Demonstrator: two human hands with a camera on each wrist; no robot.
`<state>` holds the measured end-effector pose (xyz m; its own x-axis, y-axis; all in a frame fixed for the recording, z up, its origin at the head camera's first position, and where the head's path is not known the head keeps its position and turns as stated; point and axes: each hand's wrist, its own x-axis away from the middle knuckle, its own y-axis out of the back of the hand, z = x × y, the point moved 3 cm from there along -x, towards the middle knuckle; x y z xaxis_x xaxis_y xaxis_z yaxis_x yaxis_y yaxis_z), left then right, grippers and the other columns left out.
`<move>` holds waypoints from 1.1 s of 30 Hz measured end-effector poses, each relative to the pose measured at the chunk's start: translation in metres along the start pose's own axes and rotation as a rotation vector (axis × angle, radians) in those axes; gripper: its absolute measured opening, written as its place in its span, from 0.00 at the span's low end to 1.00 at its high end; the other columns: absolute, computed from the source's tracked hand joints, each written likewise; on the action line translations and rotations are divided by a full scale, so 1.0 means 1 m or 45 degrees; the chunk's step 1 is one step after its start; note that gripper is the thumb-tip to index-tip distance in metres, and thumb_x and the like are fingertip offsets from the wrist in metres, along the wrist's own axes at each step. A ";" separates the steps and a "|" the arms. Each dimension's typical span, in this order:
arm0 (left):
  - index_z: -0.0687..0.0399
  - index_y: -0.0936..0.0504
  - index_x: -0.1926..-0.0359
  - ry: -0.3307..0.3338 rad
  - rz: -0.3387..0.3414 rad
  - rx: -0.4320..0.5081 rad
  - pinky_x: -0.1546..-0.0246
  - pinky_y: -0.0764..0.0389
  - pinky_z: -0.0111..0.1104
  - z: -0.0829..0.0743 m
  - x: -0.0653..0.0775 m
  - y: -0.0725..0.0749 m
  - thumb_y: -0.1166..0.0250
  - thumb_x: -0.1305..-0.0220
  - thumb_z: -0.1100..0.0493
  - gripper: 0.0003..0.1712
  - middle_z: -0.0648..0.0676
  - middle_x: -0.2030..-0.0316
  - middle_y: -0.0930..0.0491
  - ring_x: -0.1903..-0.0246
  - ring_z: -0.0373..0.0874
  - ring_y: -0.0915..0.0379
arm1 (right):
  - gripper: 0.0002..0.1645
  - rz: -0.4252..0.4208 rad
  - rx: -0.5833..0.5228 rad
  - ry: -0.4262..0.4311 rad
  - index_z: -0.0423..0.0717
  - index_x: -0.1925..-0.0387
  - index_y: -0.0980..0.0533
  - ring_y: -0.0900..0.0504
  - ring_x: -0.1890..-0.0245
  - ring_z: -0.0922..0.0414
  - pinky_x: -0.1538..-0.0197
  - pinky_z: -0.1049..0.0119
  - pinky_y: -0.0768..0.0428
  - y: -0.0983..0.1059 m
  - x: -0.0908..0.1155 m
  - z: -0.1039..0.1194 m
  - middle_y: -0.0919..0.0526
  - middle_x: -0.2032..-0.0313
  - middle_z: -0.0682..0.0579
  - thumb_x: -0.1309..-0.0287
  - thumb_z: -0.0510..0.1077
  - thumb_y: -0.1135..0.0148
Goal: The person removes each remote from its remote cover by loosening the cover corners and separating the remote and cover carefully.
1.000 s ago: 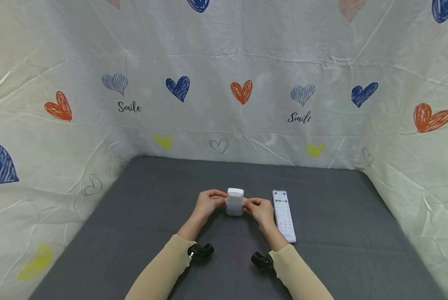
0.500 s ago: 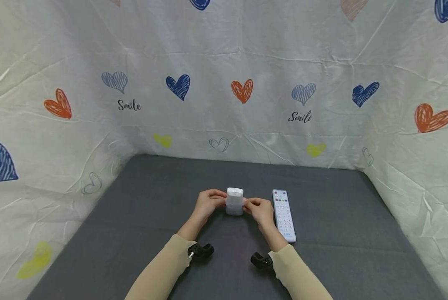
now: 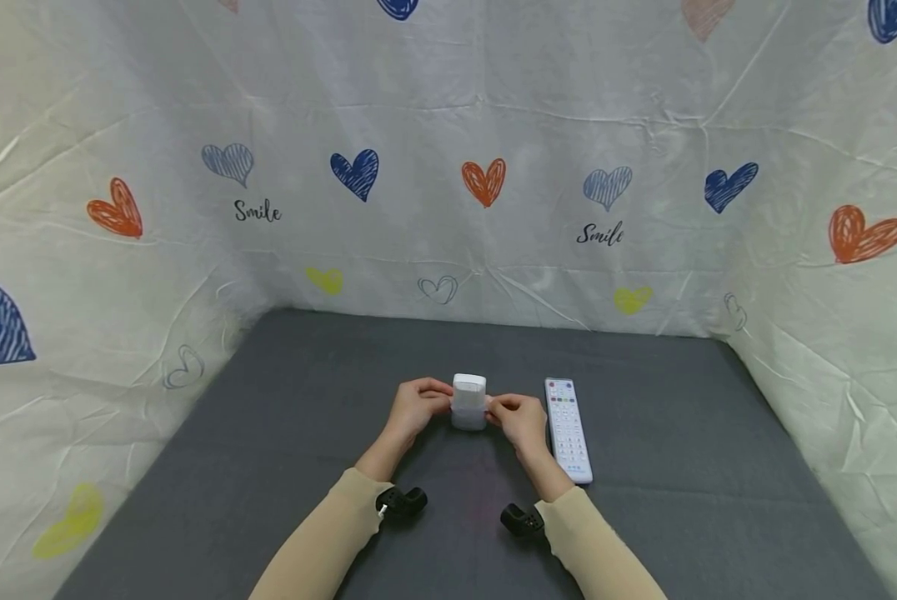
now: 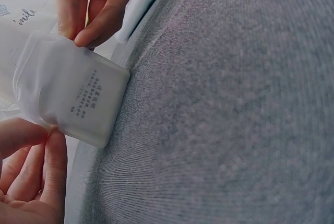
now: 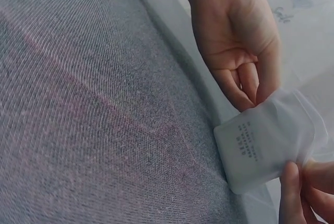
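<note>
White and milky, a small box [image 3: 468, 402] in a frosted bag [image 4: 47, 78] stands on end at the middle of the dark grey cloth [image 3: 658, 542], between the two hands. Small dark print shows on its face in both wrist views; whether its bottom edge presses on the cloth or sits just above it, I cannot tell. The left hand [image 3: 414, 406] pinches the bag's left edge between thumb and forefinger, with no gap between the tips. The right hand [image 3: 522, 419] pinches the right edge in the same way, thumb meeting finger, the other fingers curled in behind.

Just right of the right hand lies a long white remote [image 3: 568, 429], buttons up, its far end leaning a little to the left. Beige sleeves [image 3: 321, 533] cover both forearms, and a black wrist camera [image 3: 401, 502] juts inward from each cuff. White sheeting [image 3: 418, 75] hangs behind the far edge and down the left and right sides, creased in places, printed with blue, orange and yellow hearts [image 3: 483, 183] and the word "Smile" [image 3: 258, 210] twice along the far side.
</note>
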<state>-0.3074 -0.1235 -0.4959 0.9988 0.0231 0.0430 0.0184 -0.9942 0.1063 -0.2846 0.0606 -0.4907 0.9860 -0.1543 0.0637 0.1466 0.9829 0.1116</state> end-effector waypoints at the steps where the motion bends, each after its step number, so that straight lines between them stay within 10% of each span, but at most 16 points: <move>1: 0.63 0.16 0.66 0.001 -0.002 -0.004 0.64 0.18 0.37 0.000 0.000 0.000 0.34 0.48 0.71 0.06 0.54 0.73 0.15 0.72 0.42 0.19 | 0.08 -0.004 0.016 0.008 0.31 0.67 0.17 0.16 0.75 0.63 0.66 0.69 0.17 0.000 0.000 0.000 0.14 0.68 0.41 0.45 0.35 0.35; 33: 0.65 0.16 0.67 0.057 -0.015 -0.025 0.67 0.19 0.32 0.008 -0.002 -0.001 0.35 0.50 0.73 0.07 0.56 0.73 0.15 0.73 0.39 0.20 | 0.09 -0.072 0.273 0.052 0.40 0.71 0.14 0.16 0.77 0.64 0.71 0.74 0.21 0.001 0.001 -0.004 0.13 0.72 0.47 0.47 0.43 0.32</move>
<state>-0.3087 -0.1230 -0.5039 0.9955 0.0398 0.0861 0.0287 -0.9915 0.1265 -0.2832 0.0622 -0.4941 0.9797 -0.2004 0.0113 0.1861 0.9280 0.3228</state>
